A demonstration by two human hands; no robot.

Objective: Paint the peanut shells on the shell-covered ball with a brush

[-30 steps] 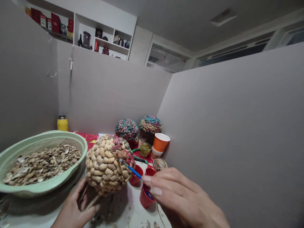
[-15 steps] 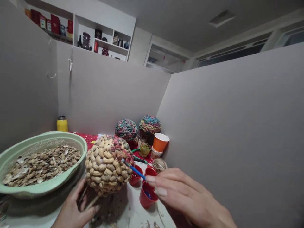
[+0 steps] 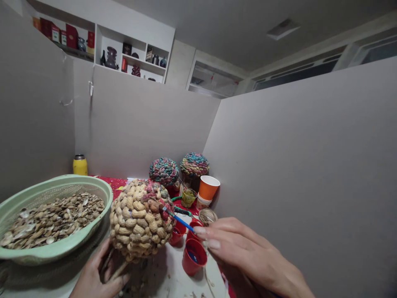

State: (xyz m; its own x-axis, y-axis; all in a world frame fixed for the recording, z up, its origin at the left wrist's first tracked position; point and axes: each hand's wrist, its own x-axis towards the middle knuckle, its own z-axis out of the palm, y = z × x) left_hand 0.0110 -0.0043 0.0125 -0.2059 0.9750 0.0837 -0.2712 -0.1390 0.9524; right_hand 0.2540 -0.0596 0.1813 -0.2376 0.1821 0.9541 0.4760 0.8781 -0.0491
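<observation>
Gripping the peanut-covered ball (image 3: 138, 225) by its sticks (image 3: 119, 271) over the white surface (image 3: 176, 267), using the curled fingers of the left hand (image 3: 95, 271). Pinching a blue paintbrush (image 3: 180, 220) in the fingers of the right hand (image 3: 252, 254), tip-first right by some reddish peanuts (image 3: 153, 206). Also spotting a red cup (image 3: 192, 271) just beside, plus a green basket (image 3: 74, 239) over left.

Single head-worn view, looking forward and down, close over the tabletop (image 3: 178, 281), shelves (image 3: 145, 64) far behind.
</observation>
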